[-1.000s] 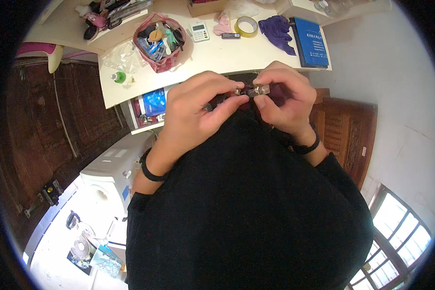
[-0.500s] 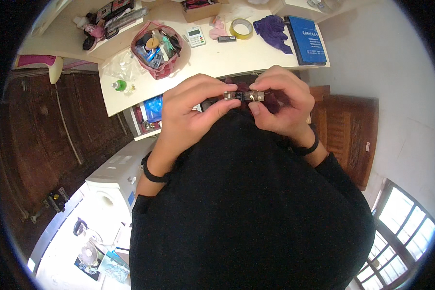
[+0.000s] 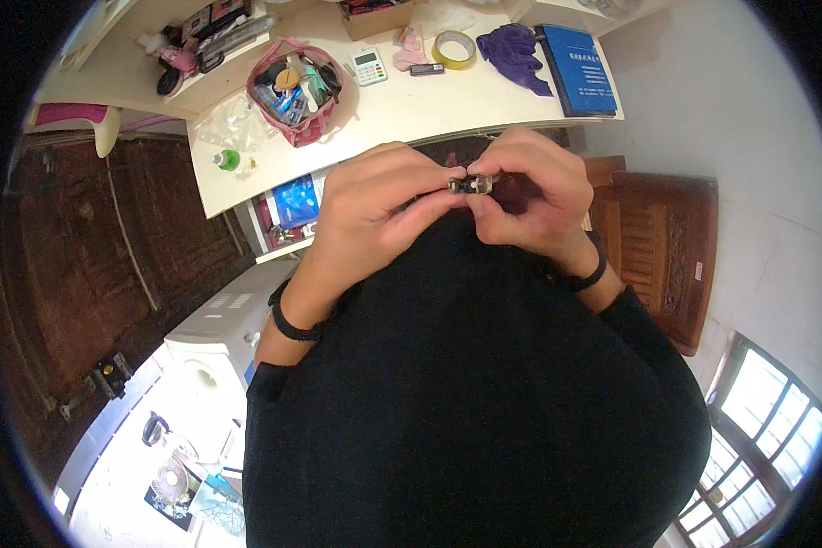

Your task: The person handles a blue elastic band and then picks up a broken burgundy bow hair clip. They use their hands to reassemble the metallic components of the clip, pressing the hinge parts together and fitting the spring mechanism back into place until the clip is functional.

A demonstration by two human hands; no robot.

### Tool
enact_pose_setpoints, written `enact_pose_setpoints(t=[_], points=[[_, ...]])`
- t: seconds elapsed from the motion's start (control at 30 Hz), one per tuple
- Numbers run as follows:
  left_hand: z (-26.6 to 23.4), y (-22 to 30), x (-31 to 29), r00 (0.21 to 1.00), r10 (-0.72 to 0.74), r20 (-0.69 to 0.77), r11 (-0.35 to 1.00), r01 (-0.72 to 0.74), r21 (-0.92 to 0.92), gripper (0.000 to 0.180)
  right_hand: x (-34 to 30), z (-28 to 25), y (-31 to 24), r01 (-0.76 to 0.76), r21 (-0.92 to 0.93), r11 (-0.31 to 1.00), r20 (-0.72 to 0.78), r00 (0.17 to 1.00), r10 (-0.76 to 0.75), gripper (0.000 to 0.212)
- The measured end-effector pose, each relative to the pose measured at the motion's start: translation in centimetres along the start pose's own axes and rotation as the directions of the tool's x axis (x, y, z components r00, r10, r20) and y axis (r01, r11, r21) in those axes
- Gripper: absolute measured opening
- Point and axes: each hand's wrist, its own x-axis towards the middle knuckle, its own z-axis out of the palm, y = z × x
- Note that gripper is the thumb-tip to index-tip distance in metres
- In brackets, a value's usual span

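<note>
In front of my chest, both hands meet over a small shiny piece (image 3: 482, 184), grey-brown at its ends with a dark middle. Its exact kind is too small to make out. My left hand (image 3: 365, 208) pinches its left end between thumb and index finger. The right end sits in a pinch between the thumb and index finger of my right hand (image 3: 548, 201). My fingertips cover much of the piece, and the two hands nearly touch.
Beyond my hands is a white desk (image 3: 384, 114). On it are a pink bag of small items (image 3: 312, 132), a white keypad device (image 3: 369, 68), a roll of tape (image 3: 455, 50), a purple cloth (image 3: 513, 55) and a blue folder (image 3: 580, 73). An open drawer (image 3: 288, 248) juts out at left.
My left hand has moved right, closer to my right hand. Less of the small piece shows between my fingers, and its visible length is shorter.
</note>
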Motion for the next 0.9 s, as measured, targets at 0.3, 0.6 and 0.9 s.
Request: enact_pose_setpoints(t=[0.3,0.6,0.9], points=[[0.4,0.5,0.0,0.995,0.082,0.061,0.984,-0.09,0.154,0.02,-0.8,0.0,0.3,-0.001,-0.058,0.998,0.027,1.0,0.003,0.027],[2.0,1.2,0.0,0.986,0.116,0.121,0.876,-0.159,0.456,0.029,-1.6,-0.3,0.7,-0.021,-0.137,0.99,-0.011,1.0,0.02,0.029],[2.6,0.8,0.5,0.988,0.107,0.116,0.897,-0.146,0.417,0.034,-2.4,-0.5,0.9,-0.019,-0.192,0.981,-0.101,0.995,0.0,0.03]])
